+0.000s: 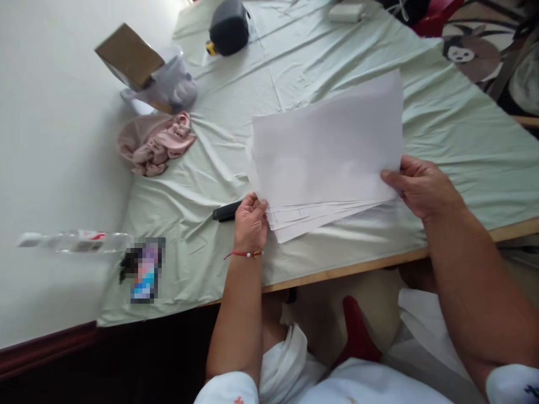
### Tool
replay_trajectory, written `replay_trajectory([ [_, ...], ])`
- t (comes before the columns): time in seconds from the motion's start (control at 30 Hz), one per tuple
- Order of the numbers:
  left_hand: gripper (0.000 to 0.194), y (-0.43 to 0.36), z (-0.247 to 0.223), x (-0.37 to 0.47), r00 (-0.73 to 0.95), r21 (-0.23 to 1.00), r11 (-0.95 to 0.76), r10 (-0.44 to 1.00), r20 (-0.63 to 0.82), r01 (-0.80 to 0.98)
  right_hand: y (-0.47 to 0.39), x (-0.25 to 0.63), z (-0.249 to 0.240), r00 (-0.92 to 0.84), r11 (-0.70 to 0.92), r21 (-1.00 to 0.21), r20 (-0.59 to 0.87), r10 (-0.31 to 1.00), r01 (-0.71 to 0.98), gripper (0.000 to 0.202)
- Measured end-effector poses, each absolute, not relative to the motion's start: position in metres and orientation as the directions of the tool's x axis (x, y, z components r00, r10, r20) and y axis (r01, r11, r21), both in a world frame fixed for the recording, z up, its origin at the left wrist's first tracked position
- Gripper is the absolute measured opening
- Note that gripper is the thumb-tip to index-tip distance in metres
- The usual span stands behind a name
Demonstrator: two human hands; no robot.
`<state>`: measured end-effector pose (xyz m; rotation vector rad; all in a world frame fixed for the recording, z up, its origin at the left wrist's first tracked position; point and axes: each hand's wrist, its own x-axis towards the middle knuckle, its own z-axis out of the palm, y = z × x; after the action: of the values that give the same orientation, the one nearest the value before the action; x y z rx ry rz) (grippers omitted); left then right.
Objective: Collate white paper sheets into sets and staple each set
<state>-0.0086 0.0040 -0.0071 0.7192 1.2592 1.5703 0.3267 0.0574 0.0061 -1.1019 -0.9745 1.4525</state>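
A stack of white paper sheets [328, 151] is held up over the table between my two hands. Its lower edges are fanned out unevenly, with several sheets showing beneath the top one. My left hand [251, 221], with a red string bracelet at the wrist, pinches the lower left corner. My right hand [425, 185] grips the right edge, thumb on top and fingers underneath. Just left of my left hand a black object [227, 211] lies on the cloth, partly hidden by that hand; its kind is unclear.
A pale green cloth [471, 163] covers the table. To the left are a clear bottle [90, 242], a blurred-out phone-like item [147, 272], pink fabric [162, 146] and a plastic bag [179, 84] with a brown box [128, 55]. A black case [229, 28] and white box [346, 13] stand farther back.
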Motion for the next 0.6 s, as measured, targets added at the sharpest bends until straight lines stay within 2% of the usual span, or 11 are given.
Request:
replay_trajectory([
  [0.13,0.045,-0.001,0.006,-0.012,-0.446,0.942,-0.159,0.895,0.011,-0.295,0.055,0.327,0.010,-0.106,-0.047,-0.967,-0.020,0.994,-0.252,0.035],
  [0.23,0.042,-0.006,0.013,-0.014,-0.439,0.947,-0.228,0.892,0.110,-0.225,0.052,0.327,0.010,-0.093,0.014,-0.976,0.035,0.995,-0.219,0.023],
  [0.3,0.035,-0.008,0.013,-0.015,-0.410,0.962,-0.213,0.903,0.127,-0.172,0.050,0.329,0.008,-0.067,0.005,-0.994,0.012,0.998,-0.108,0.017],
  [0.4,0.027,-0.011,0.008,-0.016,-0.443,0.980,-0.160,0.892,0.091,-0.121,0.048,0.332,0.005,-0.040,-0.001,-0.992,-0.006,0.999,0.124,0.032],
  [0.47,0.026,-0.014,0.007,-0.017,-0.464,0.982,-0.155,0.882,0.089,-0.105,0.048,0.331,0.006,-0.109,0.037,-0.974,0.013,0.994,0.224,0.031],
  [0.53,0.025,-0.018,0.010,-0.020,-0.451,0.974,-0.194,0.884,0.123,-0.116,0.047,0.329,0.010,-0.188,0.070,-0.974,0.029,0.982,0.217,0.021],
  [0.6,0.029,-0.022,0.016,-0.022,-0.407,0.962,-0.241,0.897,0.169,-0.131,0.047,0.326,0.015,-0.211,0.069,-0.992,0.045,0.976,0.106,0.023],
])
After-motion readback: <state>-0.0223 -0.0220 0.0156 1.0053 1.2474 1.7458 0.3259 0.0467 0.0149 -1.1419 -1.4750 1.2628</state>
